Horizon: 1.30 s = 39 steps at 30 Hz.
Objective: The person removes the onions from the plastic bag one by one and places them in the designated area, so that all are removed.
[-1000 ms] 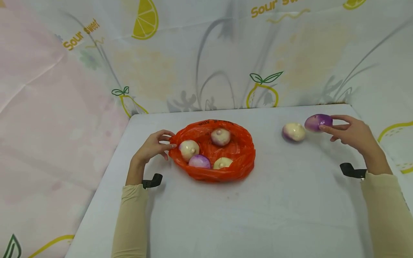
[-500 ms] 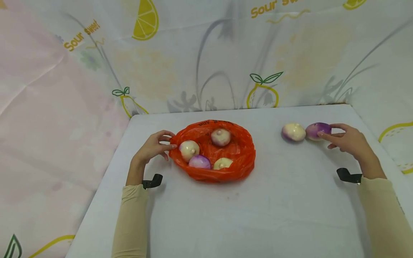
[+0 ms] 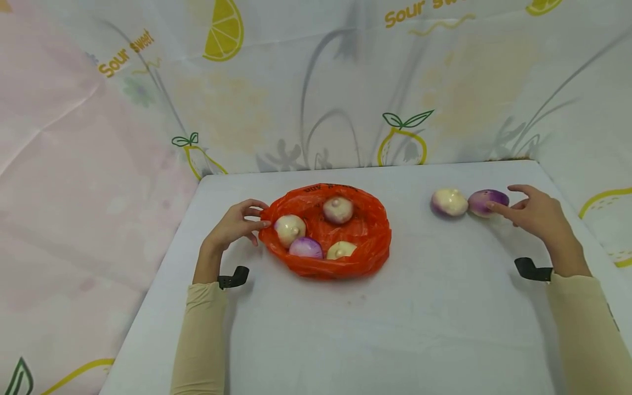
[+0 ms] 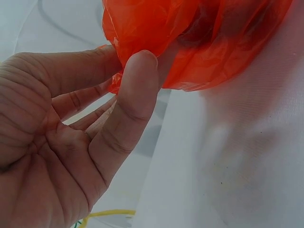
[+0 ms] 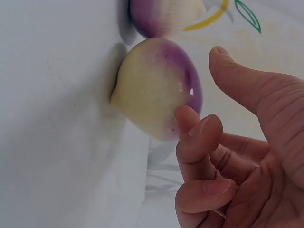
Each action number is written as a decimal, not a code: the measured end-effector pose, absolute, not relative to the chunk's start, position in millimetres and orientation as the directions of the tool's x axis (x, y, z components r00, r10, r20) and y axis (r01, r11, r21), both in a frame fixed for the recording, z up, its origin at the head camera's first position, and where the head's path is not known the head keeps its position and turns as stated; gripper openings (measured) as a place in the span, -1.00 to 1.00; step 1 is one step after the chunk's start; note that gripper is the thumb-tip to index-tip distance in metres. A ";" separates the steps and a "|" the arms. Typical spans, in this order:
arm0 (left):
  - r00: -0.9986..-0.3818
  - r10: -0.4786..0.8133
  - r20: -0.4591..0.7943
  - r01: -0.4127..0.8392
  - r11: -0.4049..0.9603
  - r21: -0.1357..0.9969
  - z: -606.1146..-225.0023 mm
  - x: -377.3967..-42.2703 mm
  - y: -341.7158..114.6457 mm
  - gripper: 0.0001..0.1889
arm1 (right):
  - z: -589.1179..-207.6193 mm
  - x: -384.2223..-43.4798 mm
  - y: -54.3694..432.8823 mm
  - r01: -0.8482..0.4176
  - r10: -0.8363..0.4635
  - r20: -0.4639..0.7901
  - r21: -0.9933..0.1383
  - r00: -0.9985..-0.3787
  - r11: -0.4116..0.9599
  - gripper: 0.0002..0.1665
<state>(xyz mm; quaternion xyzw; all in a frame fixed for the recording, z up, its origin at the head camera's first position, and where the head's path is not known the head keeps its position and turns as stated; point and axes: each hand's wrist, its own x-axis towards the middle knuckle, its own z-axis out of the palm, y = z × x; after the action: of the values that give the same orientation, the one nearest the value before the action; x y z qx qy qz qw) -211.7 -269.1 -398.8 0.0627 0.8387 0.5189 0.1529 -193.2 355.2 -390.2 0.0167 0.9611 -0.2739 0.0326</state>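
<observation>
While the left hand [image 3: 232,226] pinches the edge of the red bag [image 3: 362,264], likely to steady its mouth, the right hand [image 3: 541,218] sits loose by the purple onion [image 3: 480,201], gripping nothing, contact unclear. Onion rests on the table [image 3: 395,329], beside the pale onion [image 3: 450,202], probably lined up. Long axis roughly left-right, purple side up, pale tip angled tableward.
</observation>
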 end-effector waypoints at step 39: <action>-0.951 0.263 -0.165 -0.034 0.442 0.896 -401.7 -215.3 -265.7 -0.53 | -380.1 -199.7 198.4 -0.157 -0.317 -0.066 -0.762 -0.946 0.628 -0.23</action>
<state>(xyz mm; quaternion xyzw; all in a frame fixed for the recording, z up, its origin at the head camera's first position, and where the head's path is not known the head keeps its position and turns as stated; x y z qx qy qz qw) -215.3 -265.7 -401.7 0.0684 0.8373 0.5237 0.1414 -199.7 198.4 -380.1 -0.1321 0.8971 -0.4103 0.0970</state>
